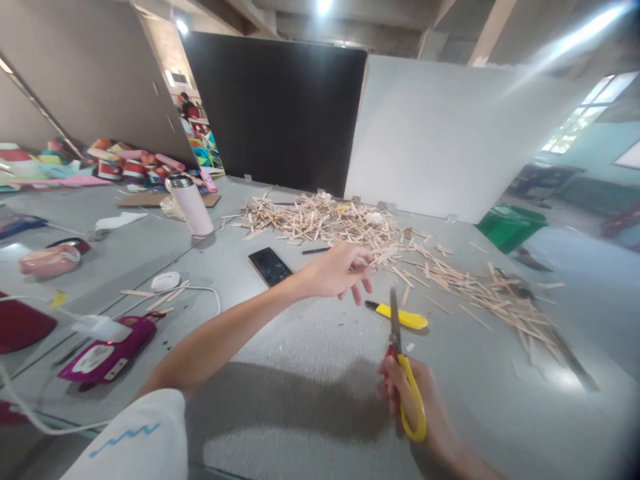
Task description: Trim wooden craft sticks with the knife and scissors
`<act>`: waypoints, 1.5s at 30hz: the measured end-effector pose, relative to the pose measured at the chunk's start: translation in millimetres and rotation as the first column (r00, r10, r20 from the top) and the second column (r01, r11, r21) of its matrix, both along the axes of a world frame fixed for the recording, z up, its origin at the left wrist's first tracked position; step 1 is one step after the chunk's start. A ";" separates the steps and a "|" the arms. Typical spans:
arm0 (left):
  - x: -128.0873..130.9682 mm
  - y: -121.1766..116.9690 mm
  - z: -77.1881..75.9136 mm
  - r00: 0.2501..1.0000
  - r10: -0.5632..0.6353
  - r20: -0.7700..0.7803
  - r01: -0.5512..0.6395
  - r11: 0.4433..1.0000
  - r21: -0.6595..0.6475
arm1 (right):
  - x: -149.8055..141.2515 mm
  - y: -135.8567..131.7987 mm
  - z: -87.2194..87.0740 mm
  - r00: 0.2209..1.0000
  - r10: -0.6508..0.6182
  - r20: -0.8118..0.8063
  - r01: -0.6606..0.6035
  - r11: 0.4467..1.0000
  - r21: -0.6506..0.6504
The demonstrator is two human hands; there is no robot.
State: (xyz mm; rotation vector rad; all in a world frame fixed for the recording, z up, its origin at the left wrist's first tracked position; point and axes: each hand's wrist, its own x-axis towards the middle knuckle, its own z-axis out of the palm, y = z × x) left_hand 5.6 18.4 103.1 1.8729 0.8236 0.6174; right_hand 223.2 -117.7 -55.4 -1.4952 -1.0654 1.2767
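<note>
While a pair of scissors (395, 331) is held by the right hand (431, 393), toward the near edge of the gray surface (295, 373), its grip is wrapped around the yellow and red handles. The blades, which look pressed together, are pointed away from the near edge. The left hand (340, 272) is stretched over the middle of the surface, beside the nearest strands of a heap of wooden sticks (320, 220). Its grip is narrow, with the fingers loosely bent; whether a stick is pinched at the fingertips cannot be told.

The sticks are piled along the middle of the far edge, and a looser trail is spread toward the right edge. A yellow utility knife (413, 319) is laid between the two hands, partly covered by the scissor blades. A black smartphone (269, 265) is placed beyond the left forearm, its near end overlapped by the arm.

Toward the far left corner, a pale pink tumbler (190, 207) is stood upright. Nearer the left edge, a magenta power socket (107, 353) is fitted with a white plug adapter (104, 327). Along the far edge, a black panel (280, 107) and a white panel (435, 133) are set side by side.
</note>
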 end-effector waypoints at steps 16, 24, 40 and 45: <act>-2.3 2.4 -3.1 0.999 -0.034 0.004 0.034 0.999 0.007 | 24.2 -13.9 -7.0 0.962 0.222 0.160 -0.260 0.924 0.280; -1.1 -0.8 -2.0 0.999 -0.046 -0.006 0.046 0.999 -0.024 | 16.9 -9.8 -4.7 0.973 0.195 0.124 -0.220 0.945 0.242; -3.2 -1.1 -1.8 0.995 -0.071 -0.063 0.066 0.994 -0.087 | 21.9 33.1 7.7 0.909 -0.124 -0.399 0.131 0.991 -0.009; -1.1 1.4 -5.1 0.992 -0.087 -0.094 0.080 0.994 -0.074 | 17.8 28.7 7.8 0.894 -0.134 -0.427 0.118 0.991 -0.064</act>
